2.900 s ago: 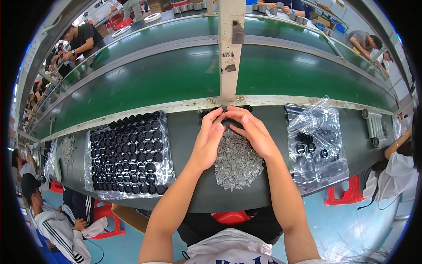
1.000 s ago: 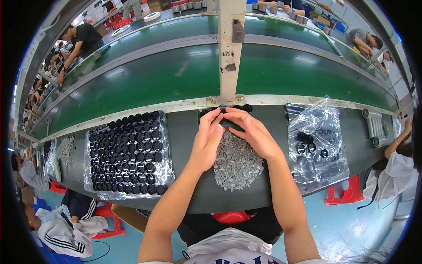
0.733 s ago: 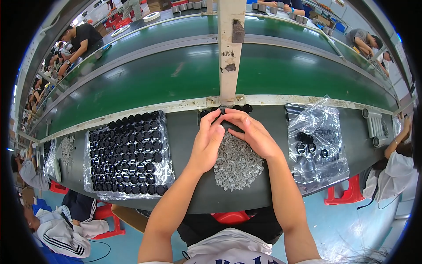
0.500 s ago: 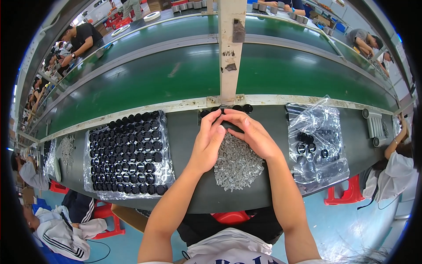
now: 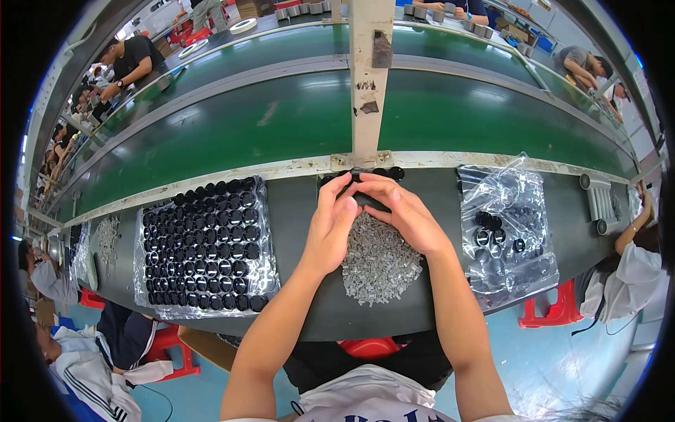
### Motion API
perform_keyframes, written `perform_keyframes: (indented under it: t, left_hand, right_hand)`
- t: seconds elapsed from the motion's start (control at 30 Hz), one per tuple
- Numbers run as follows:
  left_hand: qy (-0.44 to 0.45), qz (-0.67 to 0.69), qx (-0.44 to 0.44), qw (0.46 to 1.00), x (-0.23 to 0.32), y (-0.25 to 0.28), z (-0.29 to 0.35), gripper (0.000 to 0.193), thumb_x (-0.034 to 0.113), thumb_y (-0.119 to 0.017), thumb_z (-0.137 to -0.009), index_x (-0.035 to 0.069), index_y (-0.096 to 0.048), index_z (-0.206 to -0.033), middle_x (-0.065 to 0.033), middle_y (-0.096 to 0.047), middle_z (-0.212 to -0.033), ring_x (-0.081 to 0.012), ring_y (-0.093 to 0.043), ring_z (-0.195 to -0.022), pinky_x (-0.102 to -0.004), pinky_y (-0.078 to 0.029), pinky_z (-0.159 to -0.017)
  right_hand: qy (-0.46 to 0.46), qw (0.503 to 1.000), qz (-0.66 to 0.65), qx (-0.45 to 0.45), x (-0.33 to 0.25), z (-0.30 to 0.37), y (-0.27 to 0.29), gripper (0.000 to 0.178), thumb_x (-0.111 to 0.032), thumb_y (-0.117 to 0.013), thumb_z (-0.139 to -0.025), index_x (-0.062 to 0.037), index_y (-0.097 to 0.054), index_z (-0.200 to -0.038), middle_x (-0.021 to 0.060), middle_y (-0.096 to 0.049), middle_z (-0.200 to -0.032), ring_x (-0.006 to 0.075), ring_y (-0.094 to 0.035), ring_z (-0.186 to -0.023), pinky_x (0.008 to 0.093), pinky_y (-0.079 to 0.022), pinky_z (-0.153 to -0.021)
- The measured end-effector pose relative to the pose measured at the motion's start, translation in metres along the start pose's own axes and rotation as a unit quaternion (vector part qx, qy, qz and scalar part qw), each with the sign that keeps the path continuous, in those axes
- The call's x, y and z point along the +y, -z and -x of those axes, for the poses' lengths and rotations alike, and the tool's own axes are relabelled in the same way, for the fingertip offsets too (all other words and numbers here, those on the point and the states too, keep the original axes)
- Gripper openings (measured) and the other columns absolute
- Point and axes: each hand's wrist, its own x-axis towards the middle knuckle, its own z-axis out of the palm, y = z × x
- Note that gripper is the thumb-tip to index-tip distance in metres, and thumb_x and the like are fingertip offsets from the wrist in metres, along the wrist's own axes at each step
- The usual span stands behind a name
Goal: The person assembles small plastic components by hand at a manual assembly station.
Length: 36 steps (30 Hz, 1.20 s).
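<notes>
My left hand [image 5: 330, 228] and my right hand [image 5: 408, 214] meet above the table, fingers bent and fingertips close together. Something dark shows between them, mostly covered by the fingers; I cannot make out what it is. Beneath and just nearer than the hands lies a heap of small grey pieces [image 5: 382, 264]. A few round black caps [image 5: 396, 173] stand behind my fingertips, along the table's back edge. To the left, many black caps [image 5: 212, 251] sit in rows on a clear plastic bag. On the right, several loose black caps [image 5: 519, 245] lie on another clear bag [image 5: 538, 271].
A pale post [image 5: 365, 126] rises behind my hands, in front of a green conveyor belt [image 5: 232, 130]. Grey cylinders [image 5: 600, 200] lie at the table's right end. Small pieces [image 5: 107, 239] are scattered at the left. Co-workers sit at both sides, near red stools [image 5: 552, 306].
My hands stay nearly in place; the left thumb and fingers shift slightly. The seated person at lower left has changed posture, and the mark on the conveyor belt has moved left.
</notes>
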Motion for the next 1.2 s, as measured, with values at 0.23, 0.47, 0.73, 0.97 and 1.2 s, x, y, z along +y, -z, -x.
perform_keyframes:
  t: [0.23,0.47,0.73,0.97,1.2]
  left_hand:
    - [0.015,0.019,0.031,0.999,0.0002,-0.0036,0.0004,0.052,0.038,-0.042,-0.111,0.009,-0.030,-0.153,-0.0143,-0.031,-0.160,-0.0316,-0.035,-0.150,-0.0513,-0.038,-0.117]
    - [0.027,0.061,0.038,0.997,-0.0037,-0.0045,0.0024,0.052,0.037,-0.043,-0.111,0.008,-0.029,-0.153,-0.0168,-0.028,-0.161,-0.0312,-0.032,-0.151,-0.0484,-0.034,-0.121]
    - [0.023,0.071,0.027,0.997,-0.0060,-0.0041,0.0025,0.052,0.036,-0.043,-0.111,0.008,-0.029,-0.153,-0.0156,-0.028,-0.161,-0.0307,-0.030,-0.152,-0.0486,-0.034,-0.121]
    - [0.021,0.071,0.022,0.997,-0.0057,-0.0040,0.0025,0.051,0.036,-0.042,-0.111,0.007,-0.029,-0.153,-0.0154,-0.028,-0.161,-0.0308,-0.030,-0.152,-0.0486,-0.035,-0.121]
    - [0.017,0.072,0.023,0.997,-0.0060,-0.0040,0.0018,0.051,0.035,-0.042,-0.111,0.008,-0.030,-0.152,-0.0150,-0.028,-0.161,-0.0301,-0.031,-0.151,-0.0491,-0.036,-0.121]
  right_hand:
    - [0.001,1.000,0.006,0.016,-0.0001,0.0005,0.0047,0.072,-0.065,-0.048,-0.102,-0.0045,-0.056,-0.140,0.0119,-0.032,-0.163,0.0316,-0.033,-0.151,0.0519,-0.030,-0.120]
    - [0.000,1.000,0.012,-0.009,0.0007,-0.0008,0.0005,0.071,-0.064,-0.047,-0.102,-0.0044,-0.058,-0.139,0.0114,-0.032,-0.162,0.0293,-0.032,-0.151,0.0511,-0.027,-0.122]
    - [-0.003,1.000,-0.009,-0.012,0.0029,0.0002,0.0003,0.060,-0.056,-0.045,-0.106,-0.0068,-0.062,-0.137,0.0097,-0.033,-0.160,0.0254,-0.031,-0.151,0.0450,-0.030,-0.122]
    - [-0.001,1.000,-0.014,-0.015,0.0028,0.0004,0.0000,0.061,-0.057,-0.046,-0.106,-0.0067,-0.062,-0.137,0.0092,-0.033,-0.160,0.0253,-0.032,-0.151,0.0450,-0.030,-0.122]
    - [-0.005,1.000,-0.011,-0.011,0.0022,0.0000,0.0004,0.069,-0.063,-0.047,-0.103,-0.0043,-0.058,-0.138,0.0103,-0.033,-0.161,0.0274,-0.033,-0.150,0.0493,-0.028,-0.122]
